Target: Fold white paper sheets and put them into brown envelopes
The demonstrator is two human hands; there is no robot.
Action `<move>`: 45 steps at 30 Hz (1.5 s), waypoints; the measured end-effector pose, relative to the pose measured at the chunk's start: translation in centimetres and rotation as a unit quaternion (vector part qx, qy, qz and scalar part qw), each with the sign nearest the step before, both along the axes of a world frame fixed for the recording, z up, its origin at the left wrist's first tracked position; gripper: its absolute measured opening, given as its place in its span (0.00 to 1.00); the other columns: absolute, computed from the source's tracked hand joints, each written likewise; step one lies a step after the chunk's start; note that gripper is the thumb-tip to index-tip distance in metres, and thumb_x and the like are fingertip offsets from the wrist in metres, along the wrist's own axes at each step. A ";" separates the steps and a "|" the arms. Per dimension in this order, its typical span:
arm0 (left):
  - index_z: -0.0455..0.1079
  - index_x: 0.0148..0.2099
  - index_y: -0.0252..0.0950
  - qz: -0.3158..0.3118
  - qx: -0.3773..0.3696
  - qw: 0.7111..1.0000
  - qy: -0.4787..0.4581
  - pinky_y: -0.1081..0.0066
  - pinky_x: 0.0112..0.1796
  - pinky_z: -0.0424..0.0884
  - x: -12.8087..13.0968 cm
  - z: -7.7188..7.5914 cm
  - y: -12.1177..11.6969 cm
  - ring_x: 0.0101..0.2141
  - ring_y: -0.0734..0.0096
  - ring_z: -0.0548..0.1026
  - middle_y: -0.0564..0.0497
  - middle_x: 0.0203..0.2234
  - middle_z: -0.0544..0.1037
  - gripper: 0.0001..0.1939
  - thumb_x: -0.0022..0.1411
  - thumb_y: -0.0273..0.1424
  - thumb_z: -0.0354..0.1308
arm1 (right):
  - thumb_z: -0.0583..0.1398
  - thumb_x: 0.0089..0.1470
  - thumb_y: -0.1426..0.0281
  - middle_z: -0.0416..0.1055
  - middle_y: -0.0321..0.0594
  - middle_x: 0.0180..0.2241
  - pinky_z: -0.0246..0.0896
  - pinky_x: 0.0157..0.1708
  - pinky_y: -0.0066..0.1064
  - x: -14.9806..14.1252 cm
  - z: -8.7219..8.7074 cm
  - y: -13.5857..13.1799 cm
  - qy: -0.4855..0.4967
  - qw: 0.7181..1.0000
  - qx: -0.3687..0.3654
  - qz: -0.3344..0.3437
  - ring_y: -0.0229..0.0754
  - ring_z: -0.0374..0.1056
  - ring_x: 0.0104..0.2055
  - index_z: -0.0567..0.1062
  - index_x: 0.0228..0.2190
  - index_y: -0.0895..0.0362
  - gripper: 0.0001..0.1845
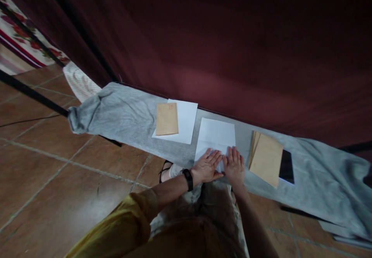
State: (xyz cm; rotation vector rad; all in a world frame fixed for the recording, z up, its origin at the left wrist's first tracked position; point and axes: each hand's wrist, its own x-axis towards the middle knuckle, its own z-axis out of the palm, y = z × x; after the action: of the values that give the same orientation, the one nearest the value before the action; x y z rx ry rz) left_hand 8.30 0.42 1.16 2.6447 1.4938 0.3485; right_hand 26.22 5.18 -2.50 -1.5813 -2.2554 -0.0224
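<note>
A white sheet of paper (pixel 217 131) lies on the grey cloth in front of me, with faint crease lines across it. Both hands press on its near end. My left hand (pixel 207 166), with a black band on the wrist, rests on it with fingers stretched out. Beside it, my right hand (pixel 235 167) lies flat, fingers pointing away from me. The paper's near edge is partly hidden under the hands, so I cannot tell whether it is folded there.
To the left, brown envelopes (pixel 166 120) lie on white paper (pixel 188 120). At right, more brown envelopes (pixel 266 158) partly cover a dark flat device (pixel 287 168). Grey cloth (pixel 128 108) covers the narrow bench. A dark red curtain (pixel 203 48) hangs behind it.
</note>
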 end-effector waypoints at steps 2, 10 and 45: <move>0.52 0.70 0.24 0.000 0.006 1.000 -0.001 0.49 0.67 0.37 0.1 0.0 0.1 0.68 0.51 0.52 0.32 0.68 0.57 0.40 0.69 0.51 0.44 | 0.45 0.68 0.61 0.50 0.56 0.69 0.44 0.64 0.55 -0.1 0.1 0.0 -0.002 1.000 -0.002 -0.002 0.58 0.52 0.68 0.55 0.68 0.61 0.32; 0.51 0.70 0.27 0.004 -0.018 1.000 -0.004 0.52 0.67 0.39 -0.4 -0.5 1.0 0.70 0.58 0.48 0.36 0.69 0.53 0.36 0.72 0.48 0.41 | 0.44 0.69 0.61 0.50 0.53 0.69 0.43 0.65 0.54 -0.2 0.6 -0.3 -0.008 1.000 -0.015 0.002 0.56 0.49 0.70 0.55 0.67 0.60 0.31; 0.50 0.72 0.34 0.234 0.019 0.972 0.029 0.54 0.66 0.49 -4.6 -2.5 11.1 0.69 0.59 0.50 0.43 0.70 0.55 0.31 0.71 0.37 0.41 | 0.43 0.69 0.58 0.50 0.45 0.69 0.39 0.68 0.46 -7.0 1.2 14.4 -0.030 0.996 -0.077 -0.041 0.50 0.49 0.70 0.58 0.67 0.56 0.30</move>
State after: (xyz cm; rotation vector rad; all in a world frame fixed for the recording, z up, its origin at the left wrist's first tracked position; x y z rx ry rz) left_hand 3.69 11.48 -1.37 2.3163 2.1456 0.3331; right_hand 19.26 19.55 -1.26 -1.7731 -2.2851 0.0839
